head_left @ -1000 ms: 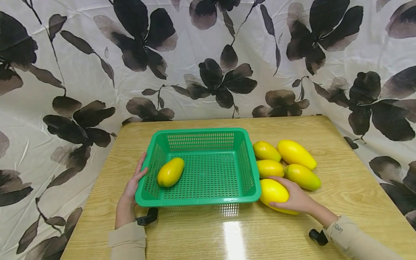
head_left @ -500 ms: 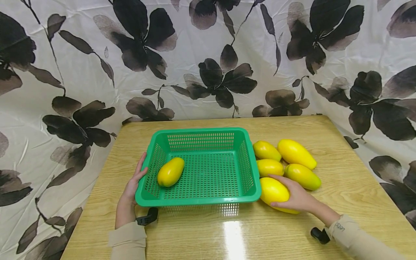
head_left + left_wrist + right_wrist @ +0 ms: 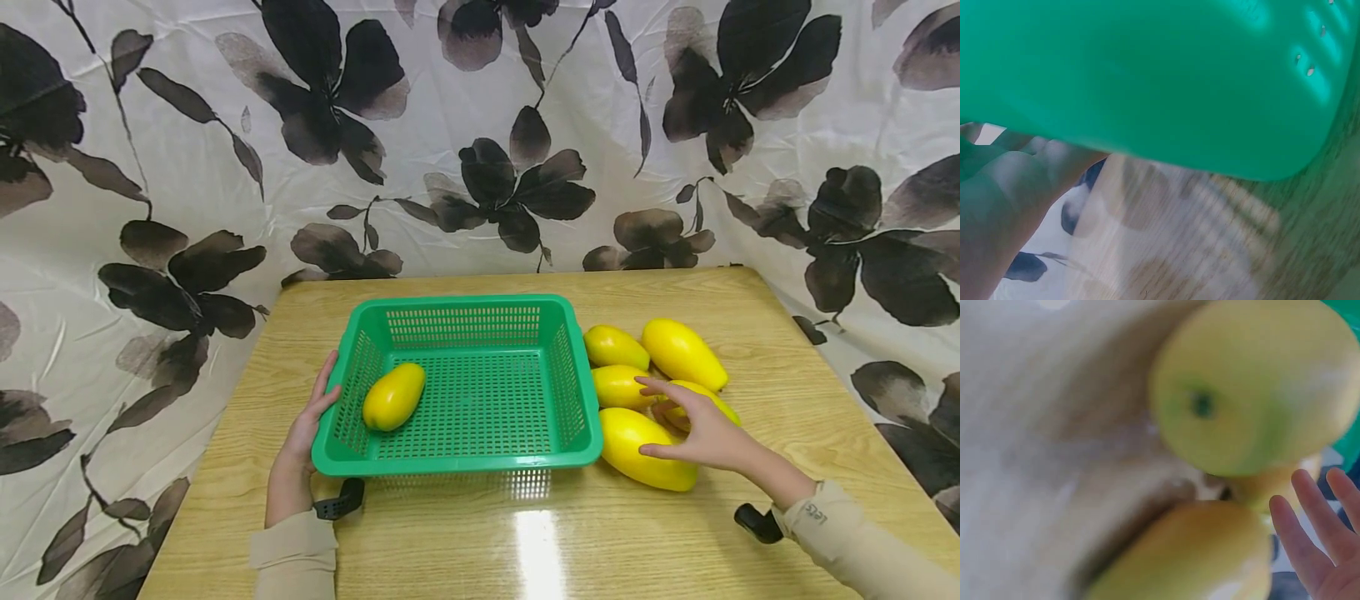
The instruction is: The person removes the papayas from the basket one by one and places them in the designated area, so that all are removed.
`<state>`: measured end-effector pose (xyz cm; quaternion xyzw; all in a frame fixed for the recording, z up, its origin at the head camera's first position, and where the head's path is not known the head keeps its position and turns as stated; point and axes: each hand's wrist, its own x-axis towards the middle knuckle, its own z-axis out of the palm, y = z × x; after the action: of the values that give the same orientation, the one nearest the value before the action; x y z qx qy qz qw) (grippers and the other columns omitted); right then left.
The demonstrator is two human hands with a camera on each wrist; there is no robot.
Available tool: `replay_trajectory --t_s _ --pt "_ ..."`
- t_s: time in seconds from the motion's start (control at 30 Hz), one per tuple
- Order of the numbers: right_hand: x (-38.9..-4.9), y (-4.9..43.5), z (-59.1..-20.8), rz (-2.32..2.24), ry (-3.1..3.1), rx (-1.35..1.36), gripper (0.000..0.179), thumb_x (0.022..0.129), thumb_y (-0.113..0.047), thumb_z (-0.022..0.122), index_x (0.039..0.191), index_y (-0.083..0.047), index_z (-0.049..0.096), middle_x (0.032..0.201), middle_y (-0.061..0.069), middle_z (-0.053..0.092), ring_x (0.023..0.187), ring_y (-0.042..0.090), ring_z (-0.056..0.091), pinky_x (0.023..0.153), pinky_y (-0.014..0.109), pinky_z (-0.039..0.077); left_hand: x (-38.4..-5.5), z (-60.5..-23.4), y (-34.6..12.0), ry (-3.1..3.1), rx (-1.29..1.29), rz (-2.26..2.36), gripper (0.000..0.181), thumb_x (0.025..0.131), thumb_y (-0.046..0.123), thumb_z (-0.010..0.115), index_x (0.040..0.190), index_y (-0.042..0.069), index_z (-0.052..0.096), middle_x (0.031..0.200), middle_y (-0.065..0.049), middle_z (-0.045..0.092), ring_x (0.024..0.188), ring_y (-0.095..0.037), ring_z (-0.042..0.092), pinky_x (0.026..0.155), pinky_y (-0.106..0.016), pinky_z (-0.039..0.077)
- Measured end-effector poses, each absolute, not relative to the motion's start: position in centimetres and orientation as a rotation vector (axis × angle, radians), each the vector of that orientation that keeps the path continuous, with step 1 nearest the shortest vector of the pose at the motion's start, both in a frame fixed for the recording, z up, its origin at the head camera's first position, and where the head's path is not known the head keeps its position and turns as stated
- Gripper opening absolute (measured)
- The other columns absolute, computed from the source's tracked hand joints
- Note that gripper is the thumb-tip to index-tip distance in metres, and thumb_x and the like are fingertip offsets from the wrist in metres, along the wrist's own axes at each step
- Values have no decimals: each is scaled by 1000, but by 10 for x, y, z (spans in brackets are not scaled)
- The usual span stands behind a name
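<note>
A green plastic basket (image 3: 465, 467) stands on the table, with one yellow mango (image 3: 393, 397) inside at its left. My left hand (image 3: 303, 425) rests against the basket's left side, its fingers fairly straight along the rim; the left wrist view shows the basket wall up close. To the basket's right lie several mangoes. My right hand (image 3: 708, 429) hovers over them with fingers spread and holds nothing. Below its thumb is the nearest mango (image 3: 645, 450); behind its fingers another mango (image 3: 723, 404) is partly hidden. In the right wrist view the fingers (image 3: 1316, 531) are apart from the large mango (image 3: 1254, 387).
More mangoes lie behind: a small one (image 3: 615, 347), one beside the basket wall (image 3: 621, 387) and a large one (image 3: 684, 354). The wooden table (image 3: 450, 542) ends at a flowered cloth (image 3: 420, 233) at the back.
My right hand has let go of the nearest mango and moved up and to the right, fingers spreading. That mango stays beside the basket. The left hand and basket have not moved.
</note>
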<state>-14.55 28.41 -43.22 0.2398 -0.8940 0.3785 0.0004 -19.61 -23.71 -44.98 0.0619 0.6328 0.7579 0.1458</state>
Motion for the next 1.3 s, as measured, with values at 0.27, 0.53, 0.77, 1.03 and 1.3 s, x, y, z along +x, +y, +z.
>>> replay_trajectory --t_s 0.27,0.53,0.77,1.03,1.3 --pt "-158 274 -404 1123 -2795 817 81 67 -28 82 135 -13 41 126 14 50 98 33 56 73 51 48 -196 -450 -236 1799 170 2200 52 102 24 22 146 38 -2 150 4 -19 135 -30 -5 105 -51 13" --pt "-171 253 -382 1103 -2761 926 83 67 -29 82 136 -11 41 132 8 47 102 29 55 77 46 47 -197 -451 -237 1809 194 2194 52 102 25 23 146 37 -2 150 3 -20 135 -31 -5 104 -42 20" --pt "-186 226 -364 1170 -2756 1034 87 67 -32 82 139 -13 37 135 8 45 106 28 54 83 47 45 -197 -451 -238 1801 225 2208 53 102 24 23 147 35 -4 150 -1 -21 134 -33 -2 90 -22 37" --pt "-199 190 -356 1211 -2731 1199 86 68 -33 81 139 -12 37 134 4 45 109 24 51 85 46 44 -197 -451 -238 1805 192 2200 53 102 24 23 146 38 -2 150 3 -19 136 -30 -6 105 -51 11" --pt "-208 155 -356 1172 -2674 1355 85 67 -38 80 139 -16 39 135 -2 44 108 14 51 84 37 44 -197 -452 -239 1816 229 2182 53 102 25 22 146 33 -7 150 1 -21 135 -31 -6 104 -48 13"
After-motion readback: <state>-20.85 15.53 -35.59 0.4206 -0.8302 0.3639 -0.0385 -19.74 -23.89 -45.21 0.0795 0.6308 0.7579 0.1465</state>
